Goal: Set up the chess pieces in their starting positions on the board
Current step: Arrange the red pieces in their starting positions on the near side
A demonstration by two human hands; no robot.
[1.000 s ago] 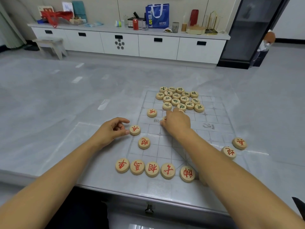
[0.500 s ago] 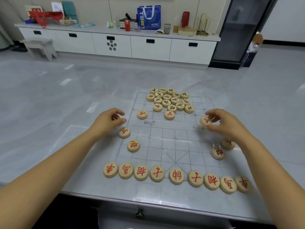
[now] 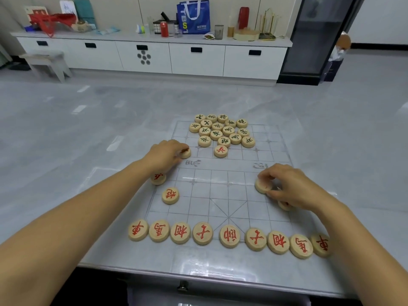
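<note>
Fingers (image 3: 178, 151) of the left hand (image 3: 164, 154) pinch a red disc (image 3: 186, 153), the right hand (image 3: 291, 187) grips a second disc (image 3: 262, 186); the loose red soldier (image 3: 220, 151) lies nearest the left.

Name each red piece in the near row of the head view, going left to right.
Left chariot, left horse, left elephant, left advisor, general, right advisor, right elephant, right horse, right chariot.

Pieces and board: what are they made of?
pieces: probably wood, pale tan and matte, with red or green painted characters. board: looks like thin clear plastic film, glossy, with glare patches; the grey table shows through the grid.
</note>
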